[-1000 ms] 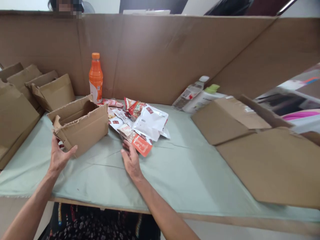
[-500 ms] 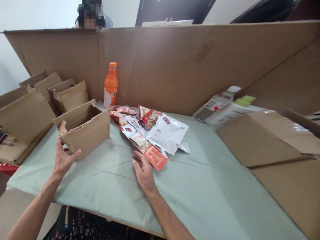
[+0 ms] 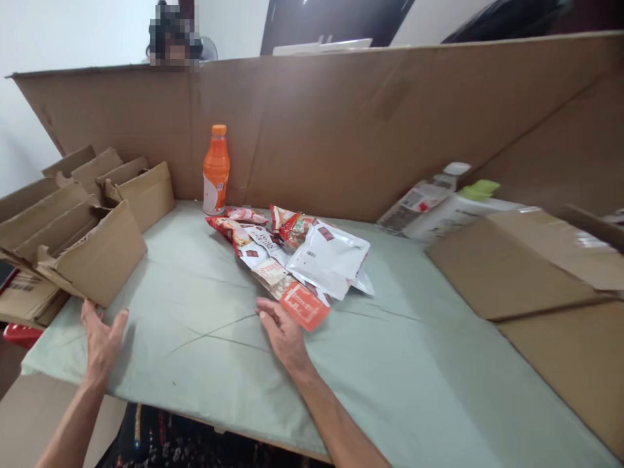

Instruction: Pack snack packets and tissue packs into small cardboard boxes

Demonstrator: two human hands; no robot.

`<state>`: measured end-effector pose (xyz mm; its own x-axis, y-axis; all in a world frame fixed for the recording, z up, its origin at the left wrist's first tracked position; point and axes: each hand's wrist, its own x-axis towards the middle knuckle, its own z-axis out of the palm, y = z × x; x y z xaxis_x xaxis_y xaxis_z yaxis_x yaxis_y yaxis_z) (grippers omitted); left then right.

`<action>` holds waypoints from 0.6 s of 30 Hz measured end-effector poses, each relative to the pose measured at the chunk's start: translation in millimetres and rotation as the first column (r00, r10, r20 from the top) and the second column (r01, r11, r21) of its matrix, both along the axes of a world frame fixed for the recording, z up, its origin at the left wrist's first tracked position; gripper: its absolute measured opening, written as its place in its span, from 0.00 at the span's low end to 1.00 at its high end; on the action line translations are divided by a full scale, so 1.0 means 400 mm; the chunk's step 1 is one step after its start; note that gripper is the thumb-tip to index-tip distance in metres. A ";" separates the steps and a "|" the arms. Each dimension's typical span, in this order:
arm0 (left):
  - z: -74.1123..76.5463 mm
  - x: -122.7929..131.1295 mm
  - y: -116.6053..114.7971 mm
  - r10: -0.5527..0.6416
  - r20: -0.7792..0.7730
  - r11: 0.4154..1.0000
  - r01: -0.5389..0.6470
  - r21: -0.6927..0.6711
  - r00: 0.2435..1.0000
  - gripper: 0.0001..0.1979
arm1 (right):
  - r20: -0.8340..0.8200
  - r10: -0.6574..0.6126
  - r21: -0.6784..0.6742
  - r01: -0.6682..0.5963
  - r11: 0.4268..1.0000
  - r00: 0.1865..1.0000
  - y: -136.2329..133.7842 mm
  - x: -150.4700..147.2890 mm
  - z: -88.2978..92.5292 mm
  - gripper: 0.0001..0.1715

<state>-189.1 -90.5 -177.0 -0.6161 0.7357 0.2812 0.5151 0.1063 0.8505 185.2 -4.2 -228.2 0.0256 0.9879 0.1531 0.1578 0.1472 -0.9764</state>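
Observation:
My left hand [image 3: 102,338] has its thumb and fingers apart. Its fingertips are at the lower near corner of an open-topped cardboard box [image 3: 110,253], partly hidden at the edge; whether they still touch it I cannot tell. My right hand [image 3: 283,335] rests on the cloth with loosely bent fingers, holding nothing. Just beyond it lies an orange-red printed card or packet [image 3: 305,305], at the near end of a loose pile. That pile has a white pouch [image 3: 329,257] and red-and-white food packets [image 3: 229,234].
Other open cardboard boxes [image 3: 146,195] crowd the left side. An orange drink bottle [image 3: 216,172] stands before the tall cardboard wall [image 3: 316,130]. To the right are a tilted clear bottle [image 3: 419,201], a white container with green cap [image 3: 480,190] and cardboard flaps [image 3: 507,266]. A person is beyond the wall.
The cardboard box has moved left, up against the other boxes, and my left hand has moved left and slightly nearer me. My right hand has hardly moved.

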 end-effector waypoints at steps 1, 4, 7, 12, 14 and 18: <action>-0.009 0.028 -0.015 0.024 0.021 0.999 -0.024 -0.027 0.999 0.43 | 0.005 0.016 0.005 -0.016 1.000 1.000 -0.001 -0.004 0.012 0.20; -0.036 0.098 -0.054 -0.026 0.068 0.992 0.034 -0.118 0.997 0.49 | 0.037 0.048 0.029 -0.049 0.998 0.998 -0.008 -0.021 0.052 0.16; -0.073 0.130 -0.044 -0.254 -0.074 0.956 0.238 -0.174 0.964 0.46 | 0.083 0.077 0.060 -0.083 0.995 0.993 -0.003 -0.024 0.089 0.14; -0.126 0.223 0.052 -0.681 -0.519 0.706 0.651 -0.279 0.516 0.26 | 0.166 0.050 0.183 -0.081 0.980 0.985 0.013 0.073 0.164 0.13; -0.128 0.293 0.069 -0.693 -0.620 0.632 0.723 -0.278 0.368 0.25 | 0.196 -0.044 0.251 -0.007 0.968 0.980 0.012 0.168 0.202 0.12; -0.120 0.446 0.056 -0.710 -0.690 0.463 0.833 -0.303 0.143 0.29 | 0.247 -0.361 0.350 0.265 0.898 0.899 0.013 0.469 0.281 0.09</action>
<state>-10.8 -68.0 -225.1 0.6746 0.6288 0.3866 0.6174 -0.7677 0.1714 372.8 1.0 -115.8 0.2318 0.8402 0.4903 0.5207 0.3186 -0.7921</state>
